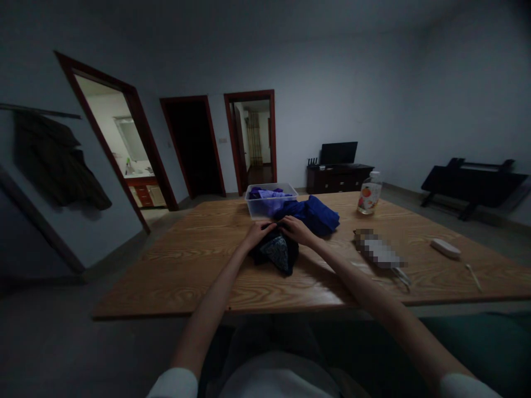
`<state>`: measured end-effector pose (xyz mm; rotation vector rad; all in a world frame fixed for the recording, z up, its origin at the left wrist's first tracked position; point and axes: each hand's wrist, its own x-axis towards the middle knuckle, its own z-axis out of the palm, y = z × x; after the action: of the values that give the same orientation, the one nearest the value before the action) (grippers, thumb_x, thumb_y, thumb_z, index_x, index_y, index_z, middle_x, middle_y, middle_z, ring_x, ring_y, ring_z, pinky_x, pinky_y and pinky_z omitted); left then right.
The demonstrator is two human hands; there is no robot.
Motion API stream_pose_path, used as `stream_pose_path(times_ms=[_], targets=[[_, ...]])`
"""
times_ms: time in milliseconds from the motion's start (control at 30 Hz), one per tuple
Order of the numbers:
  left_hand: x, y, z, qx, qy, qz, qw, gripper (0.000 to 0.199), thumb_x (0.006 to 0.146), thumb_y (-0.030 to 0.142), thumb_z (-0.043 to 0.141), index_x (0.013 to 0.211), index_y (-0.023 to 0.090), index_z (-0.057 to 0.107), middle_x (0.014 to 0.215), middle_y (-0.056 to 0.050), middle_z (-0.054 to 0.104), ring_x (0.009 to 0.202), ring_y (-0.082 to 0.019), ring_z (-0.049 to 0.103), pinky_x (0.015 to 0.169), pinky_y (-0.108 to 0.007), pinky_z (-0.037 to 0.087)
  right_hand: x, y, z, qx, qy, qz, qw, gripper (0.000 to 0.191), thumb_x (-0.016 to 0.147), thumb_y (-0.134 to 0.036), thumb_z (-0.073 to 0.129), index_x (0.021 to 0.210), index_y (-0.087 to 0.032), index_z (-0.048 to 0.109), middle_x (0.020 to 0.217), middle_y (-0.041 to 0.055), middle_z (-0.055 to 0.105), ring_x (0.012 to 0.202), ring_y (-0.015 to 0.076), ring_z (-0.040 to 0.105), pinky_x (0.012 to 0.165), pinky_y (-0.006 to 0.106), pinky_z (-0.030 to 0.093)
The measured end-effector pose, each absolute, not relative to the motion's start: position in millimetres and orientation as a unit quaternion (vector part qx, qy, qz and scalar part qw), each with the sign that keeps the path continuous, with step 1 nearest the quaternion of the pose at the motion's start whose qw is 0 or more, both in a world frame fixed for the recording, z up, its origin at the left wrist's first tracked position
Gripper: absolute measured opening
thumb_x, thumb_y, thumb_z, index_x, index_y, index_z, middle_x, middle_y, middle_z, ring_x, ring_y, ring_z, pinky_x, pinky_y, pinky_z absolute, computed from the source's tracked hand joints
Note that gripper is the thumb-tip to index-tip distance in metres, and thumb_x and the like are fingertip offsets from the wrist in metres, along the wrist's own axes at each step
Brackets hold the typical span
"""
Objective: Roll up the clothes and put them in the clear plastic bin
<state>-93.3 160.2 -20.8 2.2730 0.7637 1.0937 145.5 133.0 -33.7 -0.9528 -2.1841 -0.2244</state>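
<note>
A bunched black cloth with a patterned grey-blue patch [277, 253] lies on the wooden table in front of me. My left hand [259, 232] and my right hand [293, 229] meet at its far edge, with fingers bent over the dark fabric. Just beyond my right hand is a crumpled blue cloth [318, 215], which touches the clear plastic bin. The bin [259, 208] holds purple and lilac fabric [269, 193]. The fingertips sink into the black cloth and are partly hard to make out.
On the right of the table [182, 276] are a bottle with a fruit label [369, 194], a blurred-out object with a strap [379, 251], a white oval case [445, 248] and a small white stick [473, 277]. A television [339, 153] stands beyond.
</note>
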Motion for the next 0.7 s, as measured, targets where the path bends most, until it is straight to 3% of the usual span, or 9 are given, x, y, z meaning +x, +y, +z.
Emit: stream_pose_path(times_ms=[233,467,700], targets=[[-94.9,156.1,-18.0,0.837,0.324,0.404,0.176,0.043,0.096,0.057,0.062,0.116,0.023,0.079,0.117,-0.007,0.078,0.107,-0.027,0.072,0.098,-0.035,0.052,153.5,135.0,-32.3,-0.378,-0.854,-0.060,0.352,0.015,0.103,-0.028,0.058,0.104,-0.018,0.069,0.096,0.0057,0.065,0.081,0.0162,0.063,0.074,0.026,0.050],[-99.1,153.3,-19.2,0.857,0.353,0.374,0.033,0.043,0.100,0.056,0.058,0.123,0.024,0.075,0.122,-0.009,0.075,0.111,-0.028,0.069,0.096,-0.036,0.051,151.6,127.1,-28.5,-0.397,-0.839,-0.167,0.332,0.017,0.102,-0.032,0.060,0.108,-0.019,0.069,0.099,0.0085,0.064,0.088,0.0202,0.062,0.077,0.029,0.048],[-98.1,149.0,-20.3,0.871,0.321,0.372,-0.033,0.037,0.104,0.048,0.053,0.126,0.024,0.071,0.123,-0.009,0.072,0.114,-0.025,0.066,0.096,-0.034,0.049,150.0,129.2,-30.5,-0.404,-0.831,-0.132,0.360,0.018,0.093,-0.022,0.067,0.110,-0.019,0.063,0.103,0.0071,0.067,0.091,0.0206,0.065,0.079,0.028,0.049]])
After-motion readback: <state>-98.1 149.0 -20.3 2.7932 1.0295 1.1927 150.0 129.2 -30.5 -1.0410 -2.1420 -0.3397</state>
